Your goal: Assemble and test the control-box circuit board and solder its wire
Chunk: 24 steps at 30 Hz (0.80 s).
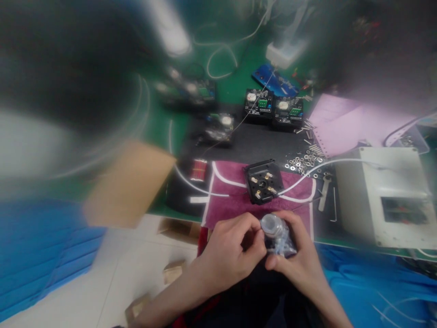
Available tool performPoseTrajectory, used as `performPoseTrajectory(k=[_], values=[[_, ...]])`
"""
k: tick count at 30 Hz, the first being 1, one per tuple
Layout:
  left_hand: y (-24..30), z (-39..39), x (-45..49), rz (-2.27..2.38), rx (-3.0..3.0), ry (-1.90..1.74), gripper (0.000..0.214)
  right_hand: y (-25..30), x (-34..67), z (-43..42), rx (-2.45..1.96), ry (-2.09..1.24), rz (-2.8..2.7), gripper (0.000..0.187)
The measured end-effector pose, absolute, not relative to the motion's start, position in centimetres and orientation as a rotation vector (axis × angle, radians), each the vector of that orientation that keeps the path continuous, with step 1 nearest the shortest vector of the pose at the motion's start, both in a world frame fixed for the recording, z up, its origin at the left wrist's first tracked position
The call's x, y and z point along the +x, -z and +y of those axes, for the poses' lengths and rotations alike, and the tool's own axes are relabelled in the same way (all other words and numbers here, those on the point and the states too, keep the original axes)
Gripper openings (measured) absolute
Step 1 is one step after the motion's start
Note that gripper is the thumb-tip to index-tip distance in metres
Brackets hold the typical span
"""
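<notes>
Just off the table's near edge, my right hand [302, 257] grips a dark device with a round, clear grey lens-like top [278, 237]; its exact kind is unclear. Thumb and fingers wrap its right side and bottom. At the device's left edge, my left hand [235, 246] is closed in a pinch, its fingertips touching that edge; anything between them is hidden. Beyond both hands, a black square housing [262, 182] with several brass fittings lies tilted on a purple cloth [225, 209] with white trim. White cable runs out from either side of the housing.
Circuit-board modules [288, 111] stand farther back, near loose washers [303, 161] and pins. A wire spool [199, 170] is left of the cloth. At right are a flat wrench [325, 192], a hex key [334, 205] and a beige box [385, 191]. Blue stools flank the table.
</notes>
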<state>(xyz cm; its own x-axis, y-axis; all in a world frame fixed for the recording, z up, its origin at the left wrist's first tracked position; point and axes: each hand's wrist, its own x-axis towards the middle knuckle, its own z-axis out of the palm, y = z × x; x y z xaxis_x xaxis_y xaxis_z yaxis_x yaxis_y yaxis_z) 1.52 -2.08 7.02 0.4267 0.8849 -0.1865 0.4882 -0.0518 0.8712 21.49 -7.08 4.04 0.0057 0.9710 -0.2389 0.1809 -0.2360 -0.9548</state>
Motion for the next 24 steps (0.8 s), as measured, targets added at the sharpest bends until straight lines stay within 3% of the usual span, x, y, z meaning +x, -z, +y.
performPoseTrajectory(k=[4,8,12,15,18,20,24], values=[[-8.4,-2.4,2.0,1.135,1.726,-0.744,0.003,-4.8,21.9,-7.2,-1.463,-1.490,-1.035,0.087],[-9.6,-2.3,2.1,0.934,1.815,-0.760,0.031,-4.9,21.8,-7.2,-1.477,-1.455,-1.028,0.083],[-10.0,-2.0,2.3,0.933,1.782,-0.668,0.049,-4.3,21.6,-8.0,-1.378,-1.533,-1.015,0.090],[-10.0,-1.9,2.8,0.998,1.814,-0.680,0.034,-4.1,21.6,-8.4,-1.375,-1.580,-0.925,0.079],[-10.1,-1.9,3.5,1.003,1.894,-0.822,0.009,-4.1,21.8,-8.1,-1.421,-1.589,-0.891,0.054],[-10.0,-1.9,3.8,0.953,1.914,-0.935,0.008,-4.2,21.8,-7.4,-1.361,-1.628,-0.833,0.047],[-9.5,-1.8,4.2,0.865,1.769,-1.054,0.009,-4.4,21.3,-6.0,-1.179,-1.795,-0.734,0.069]])
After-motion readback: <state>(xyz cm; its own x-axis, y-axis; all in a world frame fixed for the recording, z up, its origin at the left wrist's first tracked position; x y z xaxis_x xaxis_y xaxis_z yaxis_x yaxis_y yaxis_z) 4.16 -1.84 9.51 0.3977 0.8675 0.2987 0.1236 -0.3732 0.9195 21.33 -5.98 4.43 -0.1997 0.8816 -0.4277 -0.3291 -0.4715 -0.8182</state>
